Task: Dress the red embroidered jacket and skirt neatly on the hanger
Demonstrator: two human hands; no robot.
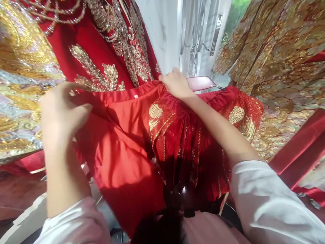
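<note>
A red satin skirt [122, 149] with gold embroidered emblems hangs in front of me from a pink-red hanger [200, 82]. My left hand [61, 112] is closed on the skirt's waistband at its left end. My right hand [176, 84] grips the waistband near the middle, close to the hanger, fingers curled over the gathered cloth. Both arms wear white sleeves pushed up the forearm.
A red robe with heavy gold and silver embroidery [114, 47] hangs behind the skirt. Gold brocade garments hang at the left [20, 84] and right [281, 67]. A white door with a metal handle [215, 34] stands behind. Dark hair [162, 227] shows at the bottom.
</note>
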